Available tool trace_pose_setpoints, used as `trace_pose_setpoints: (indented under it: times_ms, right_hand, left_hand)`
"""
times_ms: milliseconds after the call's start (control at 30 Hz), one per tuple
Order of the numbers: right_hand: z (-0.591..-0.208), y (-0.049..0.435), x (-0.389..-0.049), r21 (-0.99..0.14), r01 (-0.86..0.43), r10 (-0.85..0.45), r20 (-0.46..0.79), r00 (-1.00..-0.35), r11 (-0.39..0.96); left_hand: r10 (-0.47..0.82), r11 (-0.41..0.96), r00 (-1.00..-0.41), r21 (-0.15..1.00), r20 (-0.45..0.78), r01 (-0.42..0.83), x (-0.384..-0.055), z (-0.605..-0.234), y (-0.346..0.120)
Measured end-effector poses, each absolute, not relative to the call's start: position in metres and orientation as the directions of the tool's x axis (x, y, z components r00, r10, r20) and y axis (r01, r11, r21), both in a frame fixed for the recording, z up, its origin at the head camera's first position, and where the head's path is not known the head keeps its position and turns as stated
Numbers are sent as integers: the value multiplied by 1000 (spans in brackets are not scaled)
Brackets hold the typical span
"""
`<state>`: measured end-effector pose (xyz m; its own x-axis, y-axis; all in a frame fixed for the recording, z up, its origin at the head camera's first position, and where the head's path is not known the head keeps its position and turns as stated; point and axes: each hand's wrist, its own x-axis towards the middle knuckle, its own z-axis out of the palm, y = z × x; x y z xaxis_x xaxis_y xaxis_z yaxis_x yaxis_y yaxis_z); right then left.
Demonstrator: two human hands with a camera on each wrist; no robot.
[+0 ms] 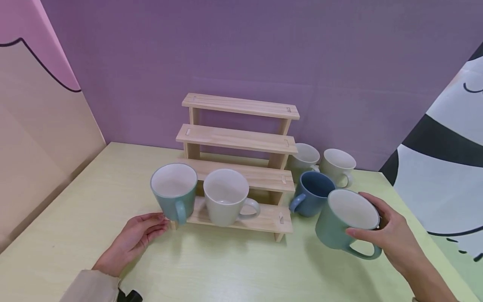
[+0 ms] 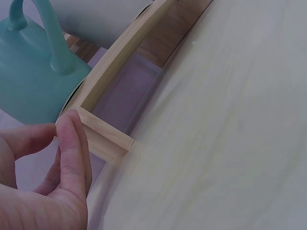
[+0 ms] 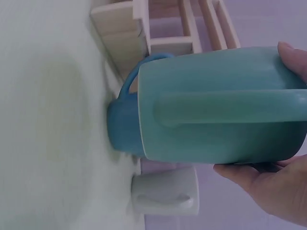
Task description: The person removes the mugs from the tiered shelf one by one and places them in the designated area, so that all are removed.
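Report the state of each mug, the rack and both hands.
Rack: standing
Left teal mug: upright on lowest shelf
White mug: upright beside it
Blue mug: upright on table
Back left mug: upright, partly hidden
Back right mug: upright
Right teal mug: held above table
Right hand: gripping that mug
Left hand: by rack's corner, contact unclear
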<state>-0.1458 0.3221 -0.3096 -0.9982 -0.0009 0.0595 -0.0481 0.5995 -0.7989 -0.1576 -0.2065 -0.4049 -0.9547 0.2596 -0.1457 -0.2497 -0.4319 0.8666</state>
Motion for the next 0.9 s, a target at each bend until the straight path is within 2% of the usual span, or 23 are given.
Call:
trace_pose_setpoints:
  times_ms: [633, 900]
  right_hand:
    - [-329, 353, -160, -838, 24, 105, 40, -994, 545]
    - [-335, 361, -174, -913, -4, 103, 51, -993, 409]
  left_hand:
    - [233, -427, -955, 862, -186, -272, -158, -403, -205]
    - [245, -437, -954, 858, -175, -269, -156, -404, -205]
